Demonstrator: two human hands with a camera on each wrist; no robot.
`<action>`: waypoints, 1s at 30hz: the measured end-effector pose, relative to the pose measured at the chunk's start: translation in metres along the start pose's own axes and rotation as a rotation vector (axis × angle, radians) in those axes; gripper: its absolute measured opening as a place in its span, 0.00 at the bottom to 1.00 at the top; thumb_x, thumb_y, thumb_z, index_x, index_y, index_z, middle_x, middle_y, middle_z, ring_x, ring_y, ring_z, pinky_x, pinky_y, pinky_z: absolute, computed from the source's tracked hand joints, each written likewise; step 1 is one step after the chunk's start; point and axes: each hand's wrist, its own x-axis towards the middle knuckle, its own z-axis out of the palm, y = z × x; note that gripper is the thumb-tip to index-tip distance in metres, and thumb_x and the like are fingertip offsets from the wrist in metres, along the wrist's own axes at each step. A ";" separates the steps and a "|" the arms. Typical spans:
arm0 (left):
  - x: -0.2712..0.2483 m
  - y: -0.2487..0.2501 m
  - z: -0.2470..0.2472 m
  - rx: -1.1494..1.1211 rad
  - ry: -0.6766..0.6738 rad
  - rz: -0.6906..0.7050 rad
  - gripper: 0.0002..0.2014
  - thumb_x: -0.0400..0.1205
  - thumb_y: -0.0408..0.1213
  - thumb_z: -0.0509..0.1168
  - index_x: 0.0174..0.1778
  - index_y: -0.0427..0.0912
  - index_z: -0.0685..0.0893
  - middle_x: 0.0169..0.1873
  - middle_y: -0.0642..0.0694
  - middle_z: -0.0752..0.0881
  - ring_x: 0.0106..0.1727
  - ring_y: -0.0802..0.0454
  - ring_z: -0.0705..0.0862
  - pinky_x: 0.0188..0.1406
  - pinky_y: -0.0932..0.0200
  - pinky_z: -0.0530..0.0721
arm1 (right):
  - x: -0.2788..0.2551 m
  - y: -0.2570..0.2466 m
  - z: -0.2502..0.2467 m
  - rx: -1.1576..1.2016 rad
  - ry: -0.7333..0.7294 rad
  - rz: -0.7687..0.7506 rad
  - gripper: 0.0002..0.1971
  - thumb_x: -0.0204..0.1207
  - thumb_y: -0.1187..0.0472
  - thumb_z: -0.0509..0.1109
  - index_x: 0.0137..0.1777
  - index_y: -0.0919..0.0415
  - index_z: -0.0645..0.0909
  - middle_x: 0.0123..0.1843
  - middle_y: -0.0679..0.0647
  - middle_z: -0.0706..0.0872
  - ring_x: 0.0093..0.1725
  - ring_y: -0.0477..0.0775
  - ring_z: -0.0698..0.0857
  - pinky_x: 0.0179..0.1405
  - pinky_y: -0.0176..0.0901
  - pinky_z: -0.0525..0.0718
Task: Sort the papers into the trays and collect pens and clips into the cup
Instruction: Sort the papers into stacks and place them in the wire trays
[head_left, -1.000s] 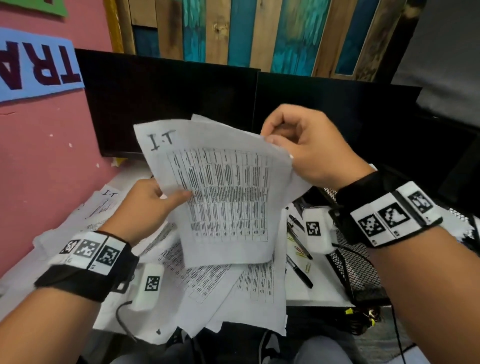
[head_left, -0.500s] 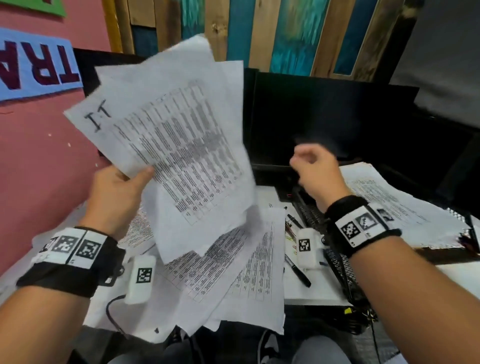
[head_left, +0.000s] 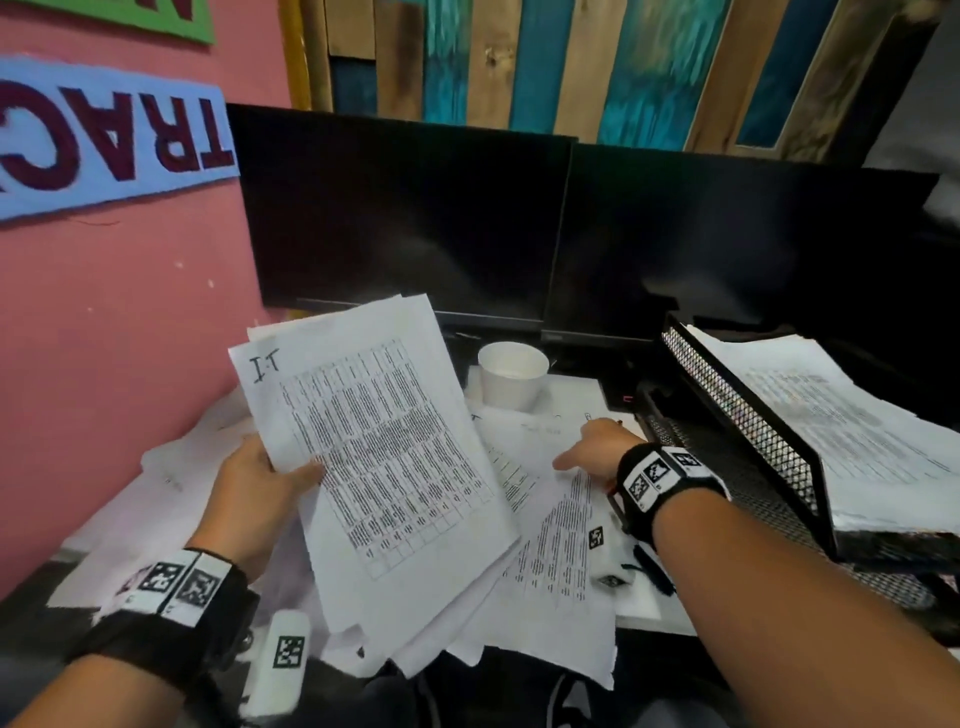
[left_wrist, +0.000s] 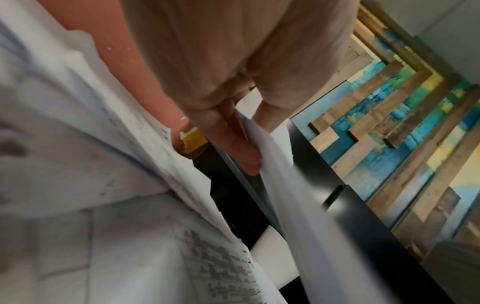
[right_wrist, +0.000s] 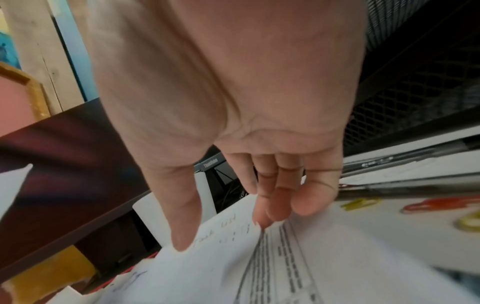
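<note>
Left fingers pinched with the thumb on the lower left edge of a sheaf of printed sheets, top sheet marked "I.T" by hand in its upper corner, sheaf lifted and tilted above the loose papers spread on the surface. Left hand under and behind the sheaf, wrist in a black band with square markers. Right fingers relaxed and only slightly bent, holding nothing, tips at or just over a printed sheet of the loose spread; actual contact hard to tell. Right hand palm down beside the lifted sheaf, between it and the black mesh tray. Just beside the little finger, a pen lying on the white paper, and coloured paper clips, yellow and red, near it. White paper cup upright behind the right hand, close to the foot of the monitors, looks to hold nothing. Tray's upper tier at the right holding a stack of printed papers. Two dark monitors side by side at the back, pink wall with a blue lettered sign at the left, painted wooden planks above the screens.
</note>
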 end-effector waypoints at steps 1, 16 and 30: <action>-0.001 -0.004 -0.003 -0.023 0.008 -0.009 0.21 0.81 0.17 0.72 0.63 0.45 0.88 0.57 0.48 0.94 0.58 0.47 0.93 0.66 0.39 0.88 | 0.002 -0.002 0.002 -0.031 -0.006 -0.004 0.29 0.73 0.50 0.84 0.67 0.64 0.79 0.62 0.55 0.84 0.50 0.53 0.85 0.28 0.40 0.78; 0.001 -0.025 -0.019 -0.127 0.001 -0.126 0.19 0.77 0.21 0.77 0.63 0.39 0.91 0.54 0.41 0.96 0.56 0.39 0.95 0.68 0.35 0.87 | -0.019 -0.004 -0.027 0.530 0.364 -0.203 0.05 0.73 0.65 0.70 0.39 0.55 0.79 0.35 0.58 0.85 0.35 0.63 0.86 0.38 0.59 0.89; -0.010 -0.011 0.027 -0.076 -0.042 -0.099 0.10 0.93 0.37 0.61 0.59 0.52 0.88 0.44 0.63 0.95 0.44 0.71 0.92 0.45 0.65 0.80 | -0.139 -0.086 -0.142 0.583 0.774 -0.785 0.14 0.85 0.65 0.66 0.43 0.45 0.73 0.31 0.48 0.82 0.30 0.50 0.80 0.32 0.45 0.79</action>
